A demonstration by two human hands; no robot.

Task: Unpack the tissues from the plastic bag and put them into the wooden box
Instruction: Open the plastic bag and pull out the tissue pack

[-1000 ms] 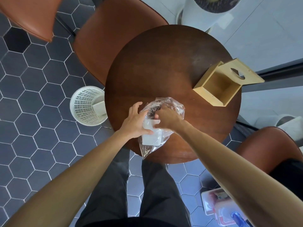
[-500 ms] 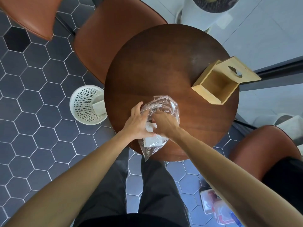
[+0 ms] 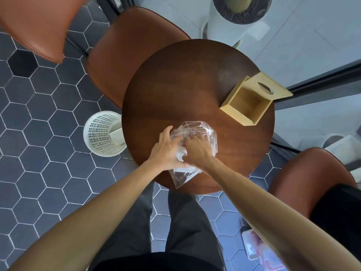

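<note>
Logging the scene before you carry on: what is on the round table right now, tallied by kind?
Plastic bag: 1, with both hands on it, left hand and right hand
Tissues: 1 white bundle, still inside the bag
Wooden box: 1, open and empty, apart from the bag
Lid with a slot: 1, behind the box
Total: 4

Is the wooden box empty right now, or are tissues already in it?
Empty: the wooden box shows only bare inner walls, and the tissues are inside the plastic bag.

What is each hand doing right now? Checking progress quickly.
Left hand: closed on the plastic bag, steadying it.
Right hand: at the bag over the tissues; grip cannot be told.
</note>
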